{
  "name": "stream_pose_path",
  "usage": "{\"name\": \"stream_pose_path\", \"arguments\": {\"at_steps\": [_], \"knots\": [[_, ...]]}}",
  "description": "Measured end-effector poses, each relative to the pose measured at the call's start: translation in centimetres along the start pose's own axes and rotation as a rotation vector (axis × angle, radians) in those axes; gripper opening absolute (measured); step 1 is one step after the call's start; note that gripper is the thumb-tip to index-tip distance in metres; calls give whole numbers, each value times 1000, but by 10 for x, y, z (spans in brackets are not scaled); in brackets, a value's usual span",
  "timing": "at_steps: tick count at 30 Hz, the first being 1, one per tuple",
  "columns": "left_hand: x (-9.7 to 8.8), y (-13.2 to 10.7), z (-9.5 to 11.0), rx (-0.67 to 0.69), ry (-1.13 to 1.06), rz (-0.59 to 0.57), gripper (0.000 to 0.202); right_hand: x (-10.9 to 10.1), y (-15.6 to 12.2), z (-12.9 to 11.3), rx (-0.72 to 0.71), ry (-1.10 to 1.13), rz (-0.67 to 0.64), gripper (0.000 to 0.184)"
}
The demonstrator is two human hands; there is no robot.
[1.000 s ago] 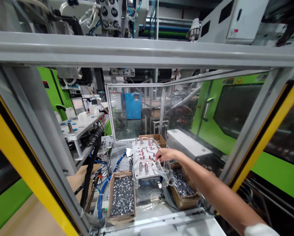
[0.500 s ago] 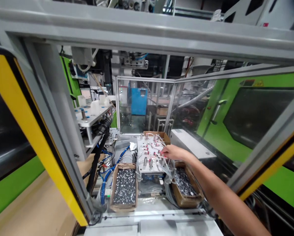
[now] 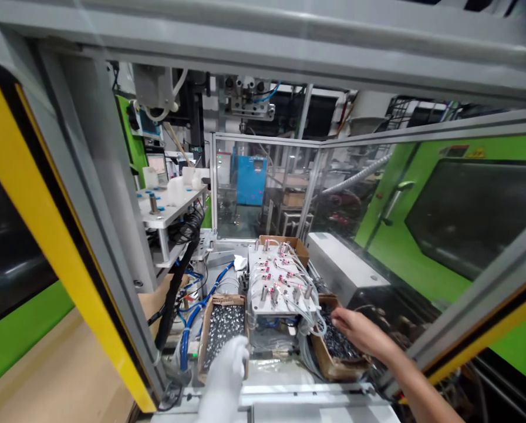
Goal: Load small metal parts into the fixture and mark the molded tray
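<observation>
My bare right hand [image 3: 360, 332] hovers over the right cardboard box [image 3: 333, 367] of small metal nuts, fingers curled down into the pile; whether it grips any is hidden. My left hand [image 3: 225, 376], in a white glove, rises from the bottom edge and reaches the near end of the left cardboard box [image 3: 210, 326], which is also full of metal nuts. Between the two boxes stands a white fixture plate [image 3: 277, 279] with metal pins, red-marked fittings and clear tubes.
A grey and yellow machine frame [image 3: 64, 235] surrounds the opening. A white table with pins and blue caps [image 3: 170, 205] stands at the back left, above black and blue cables [image 3: 188, 311]. A third cardboard box [image 3: 298, 244] sits behind the fixture. Green machine panels [image 3: 421, 235] line the right.
My right hand has pulled back from the fixture plate to the right box of nuts. My gloved left hand has come into view at the left box. The view has tilted down.
</observation>
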State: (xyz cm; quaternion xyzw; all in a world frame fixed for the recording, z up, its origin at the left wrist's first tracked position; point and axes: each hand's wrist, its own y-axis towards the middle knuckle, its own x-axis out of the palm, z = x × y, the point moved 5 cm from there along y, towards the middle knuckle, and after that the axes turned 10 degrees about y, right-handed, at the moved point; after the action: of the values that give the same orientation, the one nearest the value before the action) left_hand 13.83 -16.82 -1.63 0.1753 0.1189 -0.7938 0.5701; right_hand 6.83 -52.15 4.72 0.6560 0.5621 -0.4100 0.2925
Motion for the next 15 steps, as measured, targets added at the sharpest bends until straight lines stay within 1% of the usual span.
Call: {"name": "stream_pose_path", "arguments": {"at_steps": [2,3,5,6,7,9,10,15], "knots": [[-1,25,2,99,190,28,37,18,-1,9,28,-39,-38,29],[2,33,2,151,310,40,42,26,0,12,32,-52,-53,29],[8,37,3,234,531,91,49,37,0,17,32,-51,-74,28],[11,35,2,248,599,132,51,42,0,19,26,-41,-84,27],[14,32,2,248,622,178,51,46,0,21,22,-34,-93,29],[15,22,3,226,594,261,49,51,2,22,10,-47,-112,36],[14,17,4,213,544,287,46,54,3,22,0,-66,-122,39],[4,-11,18,133,49,231,27,66,19,16,-29,-118,-147,45]]}}
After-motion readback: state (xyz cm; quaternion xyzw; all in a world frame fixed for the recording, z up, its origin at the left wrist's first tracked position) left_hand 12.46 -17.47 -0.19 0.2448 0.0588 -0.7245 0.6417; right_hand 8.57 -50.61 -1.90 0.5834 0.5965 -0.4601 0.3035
